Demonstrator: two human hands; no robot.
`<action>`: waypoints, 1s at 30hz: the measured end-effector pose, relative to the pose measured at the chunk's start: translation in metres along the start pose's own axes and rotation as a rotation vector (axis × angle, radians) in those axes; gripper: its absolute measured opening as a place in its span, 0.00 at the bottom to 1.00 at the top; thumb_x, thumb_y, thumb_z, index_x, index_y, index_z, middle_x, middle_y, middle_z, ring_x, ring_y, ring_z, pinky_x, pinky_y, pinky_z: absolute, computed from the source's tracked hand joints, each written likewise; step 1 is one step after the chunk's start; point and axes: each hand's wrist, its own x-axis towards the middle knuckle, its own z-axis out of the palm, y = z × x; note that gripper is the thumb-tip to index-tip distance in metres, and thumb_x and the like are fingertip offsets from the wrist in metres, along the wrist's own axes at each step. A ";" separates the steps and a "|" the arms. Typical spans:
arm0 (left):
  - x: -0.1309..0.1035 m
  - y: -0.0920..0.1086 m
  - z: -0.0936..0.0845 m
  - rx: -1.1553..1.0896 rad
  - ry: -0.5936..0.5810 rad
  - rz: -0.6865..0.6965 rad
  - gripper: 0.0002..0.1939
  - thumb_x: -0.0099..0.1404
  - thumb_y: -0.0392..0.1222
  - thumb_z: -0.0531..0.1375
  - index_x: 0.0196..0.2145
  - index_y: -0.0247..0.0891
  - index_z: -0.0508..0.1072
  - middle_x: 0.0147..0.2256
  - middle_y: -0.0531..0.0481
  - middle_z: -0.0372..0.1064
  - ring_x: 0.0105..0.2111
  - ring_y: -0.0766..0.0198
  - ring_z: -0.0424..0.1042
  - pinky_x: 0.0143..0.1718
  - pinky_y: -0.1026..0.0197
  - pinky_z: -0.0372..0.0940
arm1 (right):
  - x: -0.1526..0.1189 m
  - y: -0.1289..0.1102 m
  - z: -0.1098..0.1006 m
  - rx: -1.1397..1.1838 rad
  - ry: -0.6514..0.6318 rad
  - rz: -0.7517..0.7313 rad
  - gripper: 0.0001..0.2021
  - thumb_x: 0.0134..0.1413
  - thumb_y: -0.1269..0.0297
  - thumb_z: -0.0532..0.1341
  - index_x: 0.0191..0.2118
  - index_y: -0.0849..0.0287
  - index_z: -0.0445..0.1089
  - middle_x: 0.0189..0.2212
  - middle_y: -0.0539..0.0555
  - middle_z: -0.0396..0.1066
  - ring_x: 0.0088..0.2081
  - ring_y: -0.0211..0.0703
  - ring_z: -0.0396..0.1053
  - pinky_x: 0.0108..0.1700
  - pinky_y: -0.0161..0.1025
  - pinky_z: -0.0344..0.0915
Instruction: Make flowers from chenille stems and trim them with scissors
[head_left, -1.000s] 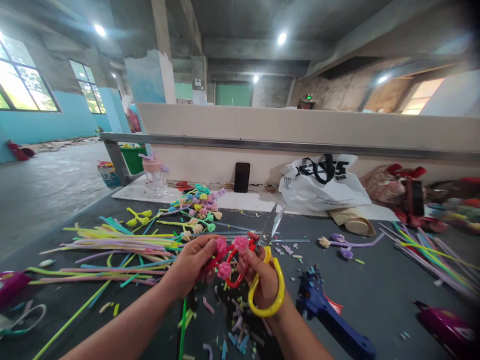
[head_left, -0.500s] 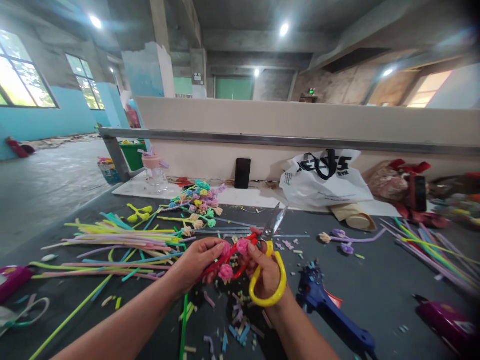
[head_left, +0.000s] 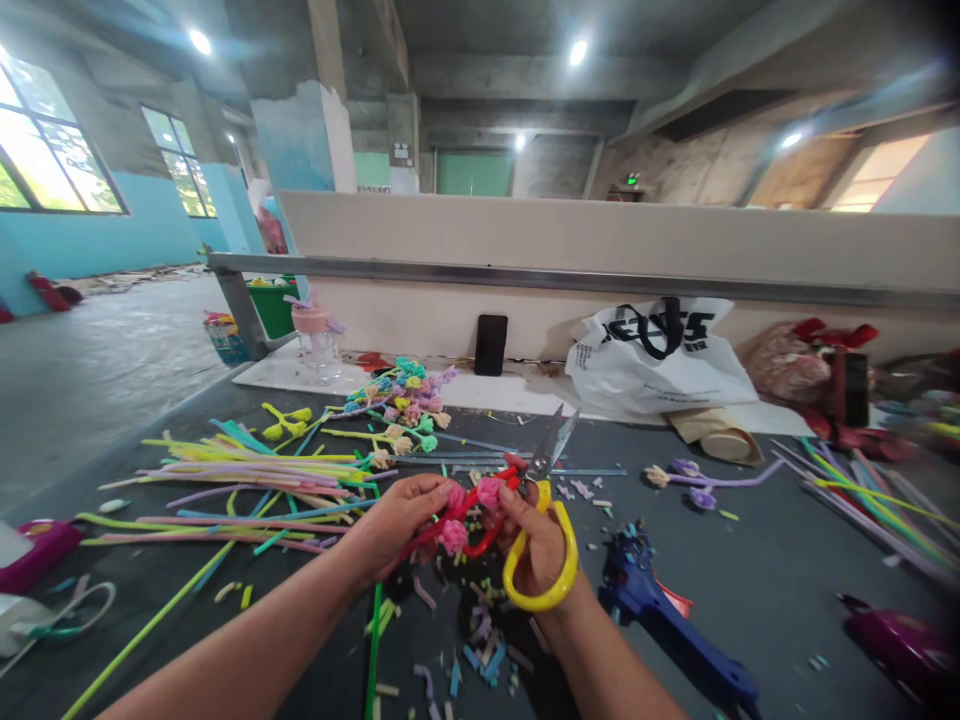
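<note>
My left hand (head_left: 409, 515) is closed, its thumb and fingers pinching a red stem with several pink fuzzy craft flowers (head_left: 453, 537). Looped around my right hand (head_left: 541, 545) is the yellow handle of a pair of scissors (head_left: 553, 445), whose blades point up and away, slightly apart. The thumb and finger of that same hand pinch one pink flower of the sprig. A red loop lies between the hands; whether it belongs to the scissors or the stem I cannot tell. Both hands are above the dark table (head_left: 300, 620).
Loose colored fuzzy stems (head_left: 262, 475) spread at left, near a heap of finished flowers (head_left: 412, 395). A blue glue gun (head_left: 667, 625) lies at right, beside a purple flower sprig (head_left: 701, 480). Cut scraps (head_left: 480, 650) litter the front. A phone (head_left: 490, 345) and white bag (head_left: 660, 355) stand behind.
The camera view has shifted slightly, so the scene sits a little farther right. Both hands keep the same grip on the sprig and scissors.
</note>
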 end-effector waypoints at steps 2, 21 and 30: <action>0.001 -0.002 -0.001 -0.010 -0.010 -0.003 0.15 0.58 0.50 0.55 0.26 0.33 0.67 0.15 0.58 0.57 0.10 0.77 0.49 0.09 0.73 0.50 | 0.000 0.001 -0.002 -0.008 -0.009 0.007 0.27 0.37 0.71 0.68 0.46 0.51 0.63 0.19 0.42 0.66 0.17 0.30 0.63 0.21 0.28 0.64; 0.009 -0.007 -0.006 0.070 0.009 -0.040 0.18 0.56 0.54 0.55 0.25 0.34 0.68 0.13 0.59 0.56 0.08 0.75 0.52 0.08 0.70 0.48 | 0.006 0.001 -0.003 -0.098 0.031 0.091 0.30 0.34 0.69 0.69 0.48 0.52 0.63 0.21 0.46 0.70 0.18 0.35 0.66 0.21 0.31 0.64; 0.016 -0.003 -0.019 0.108 0.070 0.022 0.19 0.56 0.55 0.54 0.27 0.34 0.67 0.14 0.60 0.55 0.09 0.76 0.50 0.09 0.70 0.48 | 0.011 0.003 0.004 -0.142 0.071 0.082 0.29 0.26 0.69 0.71 0.42 0.55 0.67 0.19 0.45 0.70 0.17 0.34 0.65 0.21 0.31 0.65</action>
